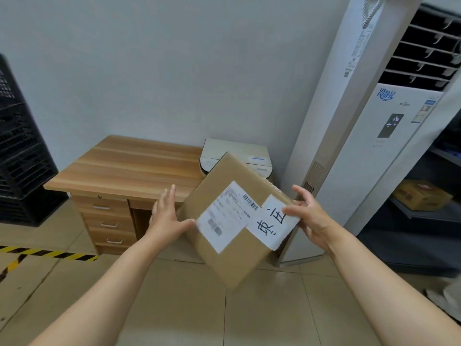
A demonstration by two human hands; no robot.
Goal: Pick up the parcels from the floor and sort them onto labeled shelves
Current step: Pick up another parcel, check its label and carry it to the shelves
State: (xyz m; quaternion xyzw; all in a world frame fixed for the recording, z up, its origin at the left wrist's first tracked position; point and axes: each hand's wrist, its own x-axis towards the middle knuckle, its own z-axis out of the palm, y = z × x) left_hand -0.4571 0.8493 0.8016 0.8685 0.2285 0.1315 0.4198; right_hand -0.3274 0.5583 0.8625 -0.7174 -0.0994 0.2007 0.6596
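Both hands make the grip on one brown parcel (232, 221): the left hand (167, 216) presses flat against its left edge with the thumb on the top face, and the right hand (309, 216) clasps the right corner, thumb laid across a white paper label (272, 221) bearing large handwritten characters. The parcel is held in the air in front of the body, tilted with one corner pointing down, clear of the tiled floor (174, 295) beneath it. A printed shipping slip (225, 216) with a barcode sits just beside the handwritten label on the same face. The pick-up part looks done for this parcel, and the step in hand seems to be reading the label to decide where it belongs. Beyond the parcel stands a wooden bench (129, 163) with drawers, a low white appliance (237, 151) against the wall and a tall white air conditioner (369, 146). At the far right a dark metal shelf (429, 213) carries another cardboard box (421, 194). No shelf labels are legible from here, so the next move likely calls for turning right toward that shelf, matching the written characters to its marker, and keeping both palms firm so the tilted parcel does not slip.
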